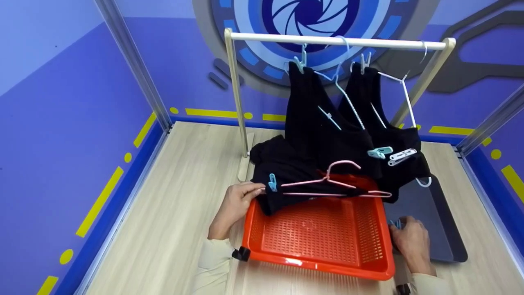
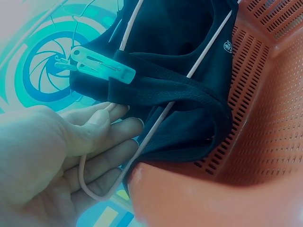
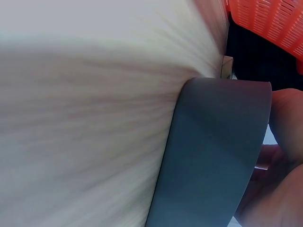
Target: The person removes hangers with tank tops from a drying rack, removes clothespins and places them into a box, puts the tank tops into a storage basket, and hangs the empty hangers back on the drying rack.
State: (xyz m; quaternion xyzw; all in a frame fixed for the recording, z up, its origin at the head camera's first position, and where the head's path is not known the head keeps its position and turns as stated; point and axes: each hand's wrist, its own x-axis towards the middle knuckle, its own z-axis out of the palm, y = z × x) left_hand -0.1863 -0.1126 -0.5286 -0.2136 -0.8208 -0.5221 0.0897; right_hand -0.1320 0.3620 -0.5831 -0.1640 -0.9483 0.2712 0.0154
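My left hand (image 1: 234, 207) pinches the left end of a pink hanger (image 1: 305, 182) between thumb and fingers. A black garment (image 1: 282, 157) lies around that hanger and over the back of the red basket (image 1: 309, 233). Near my left fingertips, a light-blue clothespin (image 1: 272, 182) clips the garment to the hanger; the left wrist view shows this clothespin (image 2: 103, 65) close up. My right hand (image 1: 413, 241) is inside the grey tray (image 1: 444, 229), with another blue clothespin (image 1: 396, 223) at its fingertips. The right wrist view shows mostly sleeve, tray side (image 3: 213, 151) and part of the hand (image 3: 279, 184).
Behind the basket stands a rack with a white bar (image 1: 286, 38). Two black tops hang there on a blue hanger (image 1: 342, 82) and a white hanger (image 1: 405, 94), with several clothespins on them. The tray lies right of the basket. Side walls bound the wooden table (image 1: 159, 213).
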